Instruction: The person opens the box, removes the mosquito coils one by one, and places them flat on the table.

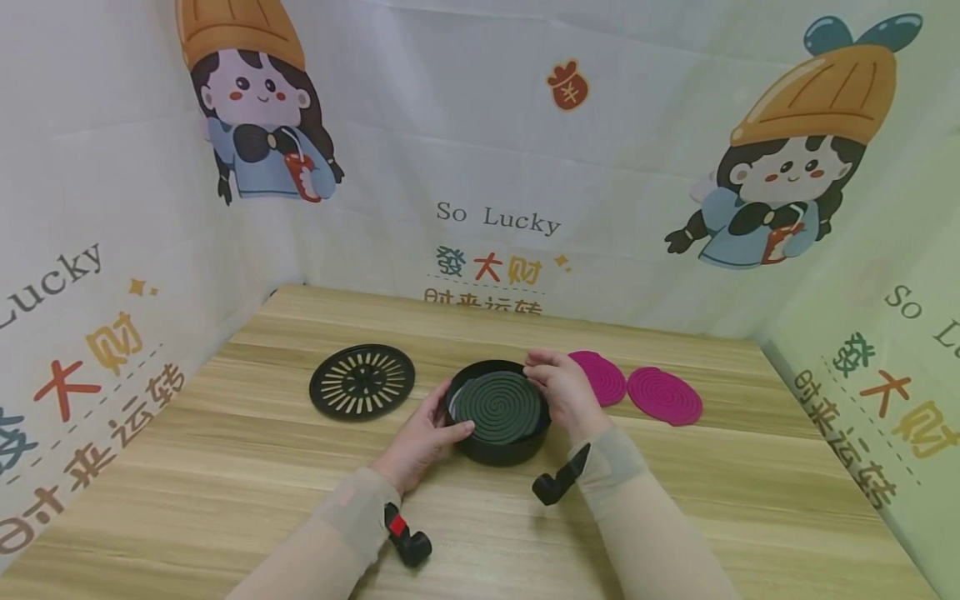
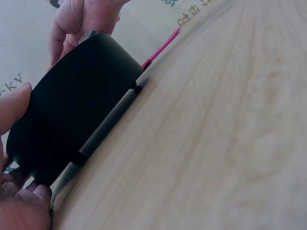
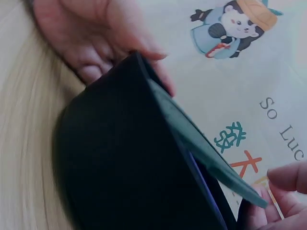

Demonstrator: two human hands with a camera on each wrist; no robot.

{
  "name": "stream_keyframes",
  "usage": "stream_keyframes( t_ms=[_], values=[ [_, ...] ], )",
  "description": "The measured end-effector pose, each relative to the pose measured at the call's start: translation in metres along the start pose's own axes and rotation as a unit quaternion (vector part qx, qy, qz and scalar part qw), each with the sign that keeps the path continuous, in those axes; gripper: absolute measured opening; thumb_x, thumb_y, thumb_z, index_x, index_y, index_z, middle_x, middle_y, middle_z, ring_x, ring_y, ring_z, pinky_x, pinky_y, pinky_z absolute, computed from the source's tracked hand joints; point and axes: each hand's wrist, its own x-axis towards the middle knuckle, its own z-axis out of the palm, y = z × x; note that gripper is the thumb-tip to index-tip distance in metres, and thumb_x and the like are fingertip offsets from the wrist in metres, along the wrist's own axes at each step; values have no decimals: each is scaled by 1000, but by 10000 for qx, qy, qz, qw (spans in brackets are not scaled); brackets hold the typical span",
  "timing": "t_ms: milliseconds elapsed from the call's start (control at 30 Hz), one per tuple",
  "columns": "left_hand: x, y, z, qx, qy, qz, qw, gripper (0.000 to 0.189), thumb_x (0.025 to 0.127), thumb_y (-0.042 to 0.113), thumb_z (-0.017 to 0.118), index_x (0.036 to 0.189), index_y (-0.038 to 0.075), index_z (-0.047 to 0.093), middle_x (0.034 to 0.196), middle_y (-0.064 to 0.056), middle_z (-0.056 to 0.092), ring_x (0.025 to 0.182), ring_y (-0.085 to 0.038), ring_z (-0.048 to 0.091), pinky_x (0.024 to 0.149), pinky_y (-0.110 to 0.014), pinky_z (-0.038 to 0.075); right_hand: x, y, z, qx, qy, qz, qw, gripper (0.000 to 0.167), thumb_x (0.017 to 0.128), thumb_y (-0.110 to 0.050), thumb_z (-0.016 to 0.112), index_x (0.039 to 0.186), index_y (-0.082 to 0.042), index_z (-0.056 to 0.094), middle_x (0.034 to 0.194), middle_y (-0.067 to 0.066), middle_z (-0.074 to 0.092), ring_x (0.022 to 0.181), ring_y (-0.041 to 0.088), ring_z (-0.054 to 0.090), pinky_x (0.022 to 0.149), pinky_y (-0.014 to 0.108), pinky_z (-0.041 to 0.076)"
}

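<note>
A black round mosquito coil holder (image 1: pixel 501 454) stands on small feet on the table. My left hand (image 1: pixel 420 437) grips its left side, thumb over the rim and fingers lower down the wall. Inside the opening lies a dark green spiral mosquito coil (image 1: pixel 498 407). It sits tilted, as the right wrist view shows, with one edge of the coil (image 3: pixel 211 158) raised past the rim. My right hand (image 1: pixel 562 387) is at the holder's right rear rim and pinches that raised edge between thumb and fingers. A bluish strip shows under the coil.
The black slotted lid (image 1: pixel 362 382) lies flat left of the holder. Two magenta spiral coils (image 1: pixel 600 377) lie side by side to the right, partly behind my right hand. A printed cloth (image 1: pixel 495 150) hangs around the back and sides of the wooden table (image 1: pixel 750 500).
</note>
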Motion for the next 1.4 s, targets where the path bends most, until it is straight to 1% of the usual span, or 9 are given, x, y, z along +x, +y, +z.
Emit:
stream_keyframes(
  t_ms=[100, 267, 400, 533, 700, 833, 1033, 1267, 1400],
  values=[
    [0, 0, 0, -5, -10, 9, 10000, 86, 85, -4, 66, 153, 1, 13, 158, -19, 16, 145, -29, 16, 115, -37, 20, 0, 1, -1, 136, 98, 98, 9998, 43, 93, 10, 45, 136, 13, 41, 135, 25, 44, 115, 27, 50, 92, 27, 43],
    [-1, 0, 1, -40, 26, -43, 10000, 87, 84, -4, 66, 153, 3, 13, 158, -17, 18, 144, -27, 18, 115, -36, 21, 0, 1, -2, 558, 194, 288, 9978, 39, 92, 10, 45, 131, 10, 47, 109, 8, 57, 89, 11, 58, 78, 19, 46],
    [0, -1, 0, -19, 5, -60, 10000, 88, 84, -4, 67, 153, 2, 13, 158, -18, 17, 144, -28, 18, 115, -37, 21, -1, 0, -2, 894, 210, 412, 9949, 34, 92, 10, 44, 125, 7, 50, 100, 4, 58, 80, 9, 59, 74, 18, 46],
    [0, -1, 0, -10, 8, -78, 10000, 88, 85, -3, 67, 153, 2, 12, 158, -18, 17, 144, -28, 17, 115, -37, 20, -2, -1, -2, 895, 134, 418, 9950, 39, 91, 12, 40, 130, 8, 46, 107, 7, 56, 86, 11, 58, 75, 18, 45],
    [0, -1, 0, 34, -15, -75, 10000, 87, 86, -2, 67, 153, 3, 13, 158, -17, 15, 145, -27, 15, 115, -38, 19, -1, -1, -1, 1068, -146, 351, 9935, 58, 84, 19, 29, 142, 11, 32, 137, 21, 42, 114, 23, 47, 79, 17, 45],
    [0, -1, -1, 49, -49, -61, 10000, 86, 86, -1, 67, 153, 3, 13, 158, -17, 15, 145, -27, 15, 115, -38, 19, -1, -1, 0, 1198, -210, 295, 9921, 60, 84, 19, 29, 143, 11, 29, 148, 26, 30, 121, 27, 42, 80, 17, 44],
    [-1, 1, 0, -8, -62, -94, 9999, 87, 86, -1, 67, 154, 5, 12, 159, -15, 15, 145, -26, 16, 115, -37, 21, -2, 0, -1, 1423, -143, 360, 9891, 54, 89, 14, 32, 143, 9, 31, 140, 21, 38, 101, 17, 54, 84, 20, 43],
    [-1, 0, -1, -27, -91, -99, 9999, 87, 86, -1, 67, 154, 5, 12, 159, -14, 15, 145, -25, 17, 114, -38, 23, -1, -1, -3, 1797, -117, 625, 9817, 55, 91, 12, 32, 145, 6, 27, 123, 11, 42, 103, 18, 49, 85, 20, 46],
    [-1, 0, -1, 3, -82, -111, 9999, 88, 87, 0, 67, 154, 5, 11, 159, -15, 14, 145, -26, 17, 114, -38, 22, -1, -3, -2, 1764, -75, 857, 9806, 47, 93, 8, 36, 139, 4, 36, 121, 10, 43, 94, 15, 52, 81, 18, 48]
  ],
)
